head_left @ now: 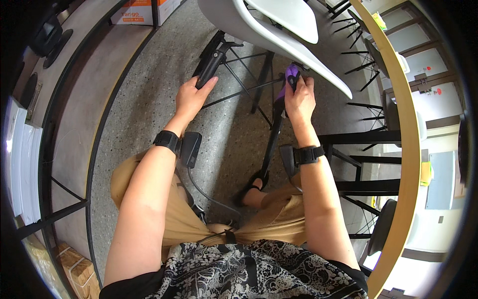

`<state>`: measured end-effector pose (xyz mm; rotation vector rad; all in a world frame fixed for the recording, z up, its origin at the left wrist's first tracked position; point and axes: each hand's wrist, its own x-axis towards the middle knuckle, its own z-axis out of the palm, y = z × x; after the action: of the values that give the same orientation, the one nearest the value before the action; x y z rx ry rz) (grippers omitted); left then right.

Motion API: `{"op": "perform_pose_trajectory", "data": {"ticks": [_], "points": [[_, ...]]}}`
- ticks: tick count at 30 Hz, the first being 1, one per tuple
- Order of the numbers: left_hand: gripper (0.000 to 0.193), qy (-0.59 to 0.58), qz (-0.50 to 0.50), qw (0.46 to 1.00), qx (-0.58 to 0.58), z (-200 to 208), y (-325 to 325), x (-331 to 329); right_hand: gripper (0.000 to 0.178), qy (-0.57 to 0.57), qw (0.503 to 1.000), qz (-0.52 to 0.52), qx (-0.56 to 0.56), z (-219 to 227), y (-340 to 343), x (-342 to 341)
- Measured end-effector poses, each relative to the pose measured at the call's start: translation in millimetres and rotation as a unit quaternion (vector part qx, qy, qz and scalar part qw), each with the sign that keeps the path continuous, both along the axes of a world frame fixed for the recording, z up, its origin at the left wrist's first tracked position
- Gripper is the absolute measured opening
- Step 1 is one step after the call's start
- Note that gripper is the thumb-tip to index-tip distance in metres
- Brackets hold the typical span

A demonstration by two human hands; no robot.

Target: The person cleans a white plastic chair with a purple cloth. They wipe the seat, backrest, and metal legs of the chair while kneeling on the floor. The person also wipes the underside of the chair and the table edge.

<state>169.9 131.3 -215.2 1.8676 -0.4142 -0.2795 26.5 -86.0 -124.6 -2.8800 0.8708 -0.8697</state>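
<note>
My left hand (191,99) is closed around the lower end of a black rod-like handle (212,65) with a hooked, flared top; its kind is unclear. My right hand (300,102) grips a purple and black object (291,74), partly covered by my fingers, so its kind cannot be made out. Just beyond both hands stands a white shell chair (279,40) with black legs and thin crossed braces (244,82). The purple object is close under the seat's near edge. A long black bar (271,142) slants down below my right hand toward my foot.
On the right is a wooden table edge (409,149) with black legs (363,138), and dark chairs (383,229) beyond it. A black-framed shelf (94,134) runs along the left, near stacked white sheets (25,164). An orange and white box (137,12) is at far left.
</note>
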Motion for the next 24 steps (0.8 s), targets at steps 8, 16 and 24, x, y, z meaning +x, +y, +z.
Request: {"op": "perform_pose_trajectory", "data": {"ticks": [8, 16, 24], "points": [[0.051, 0.003, -0.001, 1.000, -0.025, 5.4, -0.1, 2.9, 0.044, -0.052, 0.986, 0.159, 0.008, 24.0, 46.8, 20.6], [0.050, -0.005, 0.008, 1.000, 0.008, 5.6, -3.8, 5.9, 0.057, -0.025, 0.969, 0.241, 0.044, 7.0, 88.4, 90.5], [0.050, -0.022, 0.006, 1.000, -0.010, 0.6, 2.0, 0.5, 0.063, -0.002, 0.962, 0.272, 0.038, -11.6, 86.6, 52.9]]}}
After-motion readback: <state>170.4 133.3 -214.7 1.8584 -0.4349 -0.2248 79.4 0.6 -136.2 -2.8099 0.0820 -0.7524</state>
